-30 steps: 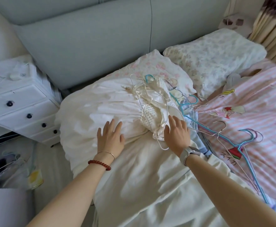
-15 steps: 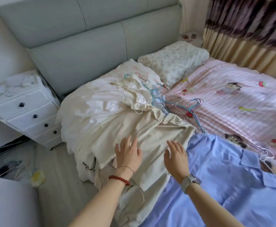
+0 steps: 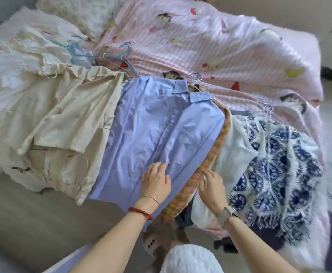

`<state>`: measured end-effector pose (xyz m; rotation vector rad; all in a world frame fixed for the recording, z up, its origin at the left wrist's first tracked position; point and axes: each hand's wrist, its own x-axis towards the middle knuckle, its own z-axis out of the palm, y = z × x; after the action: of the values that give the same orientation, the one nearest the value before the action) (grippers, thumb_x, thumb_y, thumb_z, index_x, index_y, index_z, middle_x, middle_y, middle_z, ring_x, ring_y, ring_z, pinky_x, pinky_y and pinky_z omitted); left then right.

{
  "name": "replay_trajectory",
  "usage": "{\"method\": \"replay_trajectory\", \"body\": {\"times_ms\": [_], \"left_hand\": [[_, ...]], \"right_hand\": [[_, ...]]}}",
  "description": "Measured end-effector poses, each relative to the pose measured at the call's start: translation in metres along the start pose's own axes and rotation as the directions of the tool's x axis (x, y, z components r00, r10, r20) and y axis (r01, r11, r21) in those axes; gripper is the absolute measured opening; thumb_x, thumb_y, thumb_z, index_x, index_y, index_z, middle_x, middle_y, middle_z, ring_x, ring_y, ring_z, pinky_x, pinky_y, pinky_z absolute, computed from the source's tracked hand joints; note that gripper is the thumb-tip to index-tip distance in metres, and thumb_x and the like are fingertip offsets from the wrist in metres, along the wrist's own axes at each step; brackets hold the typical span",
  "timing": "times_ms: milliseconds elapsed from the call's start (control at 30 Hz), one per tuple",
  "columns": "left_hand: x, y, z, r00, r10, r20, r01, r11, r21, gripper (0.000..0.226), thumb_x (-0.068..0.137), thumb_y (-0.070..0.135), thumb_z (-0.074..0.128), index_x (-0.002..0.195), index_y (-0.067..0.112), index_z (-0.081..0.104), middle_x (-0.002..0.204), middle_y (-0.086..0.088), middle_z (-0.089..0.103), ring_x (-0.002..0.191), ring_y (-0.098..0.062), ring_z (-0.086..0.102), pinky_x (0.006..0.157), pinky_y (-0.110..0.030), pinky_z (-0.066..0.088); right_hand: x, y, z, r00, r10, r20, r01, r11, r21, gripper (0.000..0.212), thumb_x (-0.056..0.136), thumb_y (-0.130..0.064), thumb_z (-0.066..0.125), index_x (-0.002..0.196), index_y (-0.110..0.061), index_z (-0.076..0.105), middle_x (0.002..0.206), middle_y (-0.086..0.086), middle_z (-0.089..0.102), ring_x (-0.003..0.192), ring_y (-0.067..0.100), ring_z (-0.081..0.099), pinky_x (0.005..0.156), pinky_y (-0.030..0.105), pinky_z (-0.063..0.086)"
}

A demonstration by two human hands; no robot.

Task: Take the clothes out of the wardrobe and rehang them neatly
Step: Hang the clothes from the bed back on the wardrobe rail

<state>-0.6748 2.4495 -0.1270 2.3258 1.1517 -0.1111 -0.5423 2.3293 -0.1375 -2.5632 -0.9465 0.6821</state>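
Note:
A light blue collared shirt (image 3: 161, 125) lies flat on the bed, still on a wire hanger. My left hand (image 3: 155, 180) rests on its lower part with fingers loosely curled on the cloth. Under the shirt's right edge shows an orange plaid garment (image 3: 216, 152); my right hand (image 3: 212, 184) touches that plaid edge, fingers bent down on it. Right of it lie a white garment (image 3: 238, 152) and a blue-and-white patterned one (image 3: 285, 170). Cream and beige clothes (image 3: 68, 113) lie on the left.
Loose blue and white hangers (image 3: 121, 56) lie near the pillows at the back. A pink striped cartoon quilt (image 3: 210, 42) covers the bed's far side. Grey floor (image 3: 33, 213) lies in front of the bed, with my slippered feet at the bottom.
My view and both hands have swung right, from the cream clothes to the blue shirt and the plaid garment beside it. The patterned garment has come into view.

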Motion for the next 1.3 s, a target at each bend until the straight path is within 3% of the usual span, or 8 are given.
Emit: {"method": "replay_trajectory", "body": {"times_ms": [367,500,667,867,1000,1100,1167,1300], "left_hand": [[0.075,0.182,0.095,0.949,0.279,0.146,-0.288,0.956,0.046,0.042,0.092,0.023,0.040,0.134,0.019,0.039,0.139,-0.001,0.038,0.128,-0.017,0.033,0.106,-0.032,0.025],[0.143,0.232,0.122,0.949,0.290,0.122,-0.300,0.951,0.074,0.041,0.091,0.017,0.042,0.131,0.016,0.043,0.134,-0.004,0.043,0.123,-0.020,0.039,0.104,-0.032,0.029],[0.230,0.268,0.148,0.950,0.310,0.044,-0.313,0.931,0.189,0.038,0.092,0.018,0.040,0.130,0.019,0.044,0.137,-0.003,0.042,0.126,-0.020,0.037,0.106,-0.037,0.030],[0.299,0.293,0.166,0.984,0.131,0.124,-0.175,0.854,0.491,0.054,0.097,0.037,0.031,0.146,0.019,0.016,0.154,-0.005,0.017,0.140,-0.023,0.017,0.108,-0.050,0.017],[0.312,0.299,0.175,0.984,0.022,0.177,-0.113,0.843,0.526,0.059,0.093,0.052,0.031,0.142,0.020,0.024,0.141,-0.009,0.036,0.131,-0.025,0.031,0.108,-0.052,0.017],[0.301,0.303,0.173,0.982,0.129,0.140,-0.184,0.838,0.513,0.050,0.093,0.056,0.030,0.126,0.021,0.044,0.116,-0.006,0.052,0.110,-0.023,0.046,0.100,-0.043,0.028],[0.281,0.306,0.169,0.966,0.175,0.189,-0.238,0.883,0.404,0.048,0.093,0.055,0.028,0.117,0.019,0.048,0.102,-0.003,0.054,0.092,-0.019,0.051,0.081,-0.032,0.039],[0.213,0.303,0.155,0.973,0.209,0.101,-0.226,0.951,0.210,0.035,0.092,0.054,0.032,0.087,0.023,0.046,0.081,0.003,0.056,0.071,-0.021,0.056,0.054,-0.027,0.029]], "right_hand": [[0.035,0.199,-0.096,0.960,0.274,-0.052,-0.266,0.956,0.124,0.037,0.096,-0.016,0.037,0.131,-0.008,0.043,0.134,0.008,0.047,0.125,0.019,0.041,0.107,0.034,0.034],[0.111,0.258,-0.134,0.968,0.243,-0.071,-0.234,0.966,0.106,0.036,0.096,-0.016,0.037,0.130,-0.007,0.044,0.132,0.010,0.050,0.120,0.018,0.045,0.105,0.036,0.037],[0.204,0.324,-0.173,0.979,0.128,-0.158,-0.148,0.981,-0.126,0.041,0.094,-0.016,0.037,0.134,-0.009,0.040,0.139,0.009,0.044,0.130,0.022,0.037,0.113,0.039,0.026],[0.276,0.361,-0.194,0.987,0.151,-0.064,-0.162,0.952,-0.261,0.046,0.095,-0.015,0.033,0.140,-0.013,0.028,0.147,0.007,0.033,0.138,0.024,0.025,0.115,0.048,0.014],[0.282,0.369,-0.188,0.988,0.107,-0.109,-0.131,0.963,-0.236,0.035,0.095,-0.025,0.037,0.128,-0.015,0.044,0.113,0.014,0.056,0.108,0.030,0.047,0.096,0.042,0.036],[0.275,0.376,-0.185,0.975,0.077,-0.210,-0.116,0.977,-0.181,0.032,0.093,-0.027,0.047,0.116,-0.006,0.056,0.097,0.017,0.055,0.095,0.032,0.047,0.085,0.042,0.037],[0.267,0.380,-0.184,0.966,0.075,-0.247,-0.111,0.985,-0.132,0.029,0.092,-0.022,0.051,0.100,0.004,0.060,0.091,0.023,0.056,0.091,0.036,0.048,0.083,0.045,0.038],[0.242,0.373,-0.191,0.963,0.034,-0.266,-0.044,0.999,-0.032,0.022,0.091,-0.011,0.053,0.087,0.010,0.058,0.086,0.026,0.057,0.086,0.040,0.051,0.080,0.050,0.041]]}}
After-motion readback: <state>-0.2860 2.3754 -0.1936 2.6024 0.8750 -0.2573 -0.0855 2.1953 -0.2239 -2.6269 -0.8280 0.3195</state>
